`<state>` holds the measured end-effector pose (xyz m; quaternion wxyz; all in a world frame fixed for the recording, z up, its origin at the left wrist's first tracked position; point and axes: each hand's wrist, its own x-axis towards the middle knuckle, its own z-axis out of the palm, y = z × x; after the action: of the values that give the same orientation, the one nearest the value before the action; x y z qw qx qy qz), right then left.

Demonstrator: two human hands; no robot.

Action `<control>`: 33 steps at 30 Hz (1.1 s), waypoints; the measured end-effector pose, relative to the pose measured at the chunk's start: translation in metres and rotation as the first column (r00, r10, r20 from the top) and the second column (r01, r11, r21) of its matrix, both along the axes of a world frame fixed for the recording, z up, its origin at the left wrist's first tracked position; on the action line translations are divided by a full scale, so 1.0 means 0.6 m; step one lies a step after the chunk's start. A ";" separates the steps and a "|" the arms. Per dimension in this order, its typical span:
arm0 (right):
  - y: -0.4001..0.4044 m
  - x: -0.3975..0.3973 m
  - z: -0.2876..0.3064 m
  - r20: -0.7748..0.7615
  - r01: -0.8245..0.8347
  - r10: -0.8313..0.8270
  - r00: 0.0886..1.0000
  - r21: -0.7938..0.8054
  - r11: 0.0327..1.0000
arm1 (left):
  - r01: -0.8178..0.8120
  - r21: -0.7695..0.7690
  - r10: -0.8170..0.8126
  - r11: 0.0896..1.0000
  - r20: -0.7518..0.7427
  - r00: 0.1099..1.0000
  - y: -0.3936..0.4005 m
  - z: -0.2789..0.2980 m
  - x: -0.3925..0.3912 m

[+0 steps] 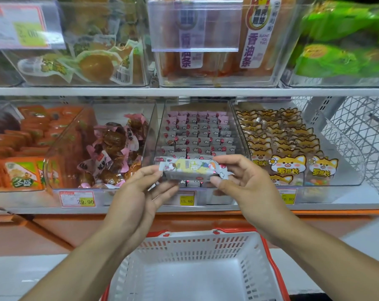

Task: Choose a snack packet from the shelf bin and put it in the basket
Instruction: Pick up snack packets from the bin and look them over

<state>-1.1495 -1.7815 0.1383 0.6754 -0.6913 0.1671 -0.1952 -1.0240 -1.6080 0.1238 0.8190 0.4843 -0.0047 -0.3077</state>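
A small silver snack packet (191,169) with a yellow and pink print is held level in front of the middle shelf bin (197,135). My left hand (138,192) pinches its left end and my right hand (245,181) pinches its right end. That clear bin holds several rows of the same silver and pink packets. Below my hands stands a white plastic basket (197,246) with a red rim; nothing lies in the part I see.
Clear bins flank the middle one: brown wrapped snacks (112,153) to the left, fox-print packets (288,148) to the right, orange packs (21,153) far left. An upper shelf carries more bins. A white wire rack (358,135) stands at the right. Price tags line the shelf edge.
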 end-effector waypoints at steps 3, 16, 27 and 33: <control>-0.007 0.000 -0.004 -0.030 -0.022 0.025 0.999 0.081 0.997 | 0.025 -0.049 -0.022 0.998 0.059 0.998 0.002 0.007 -0.002; -0.019 0.010 -0.004 -0.201 0.035 0.073 0.977 0.487 0.873 | 0.044 0.324 -0.157 0.945 0.331 0.931 0.012 -0.003 -0.009; -0.018 0.013 -0.006 -0.200 0.099 -0.035 0.979 0.320 0.942 | -0.022 0.117 0.026 0.993 -0.027 0.999 0.000 -0.011 0.001; -0.018 -0.001 -0.003 -0.045 -0.147 0.154 0.987 -0.639 0.755 | -0.017 0.114 0.027 0.993 -0.083 0.996 0.000 -0.003 0.002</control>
<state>-1.1501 -1.7921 0.1364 0.4136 -0.8901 0.0313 -0.1890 -1.0231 -1.6078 0.1218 0.7930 0.5165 0.0527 -0.3187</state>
